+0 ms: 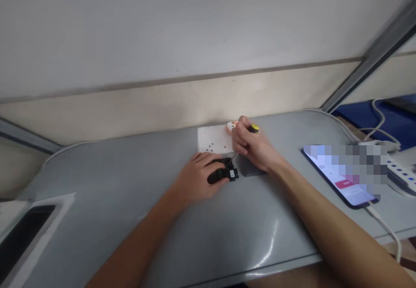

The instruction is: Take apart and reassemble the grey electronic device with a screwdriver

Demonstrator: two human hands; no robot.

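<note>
Grey table (130, 184), plain wall behind. Near the far edge, my left hand (195, 179) clamps a black gadget (225, 174) flat, and my right hand (251, 149) is closed around a screwdriver (254, 128), tip on it. One slip could gouge it, or scatter the screws (211, 146) off the white paper (208, 136).

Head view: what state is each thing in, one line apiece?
left hand: clamped over the black device.
black device: lying flat on the table.
right hand: closed round the screwdriver handle.
screwdriver: tilted, tip down at the black device.
white sheet: flat, small dark specks on it.
phone: screen lit, cable plugged in.
</note>
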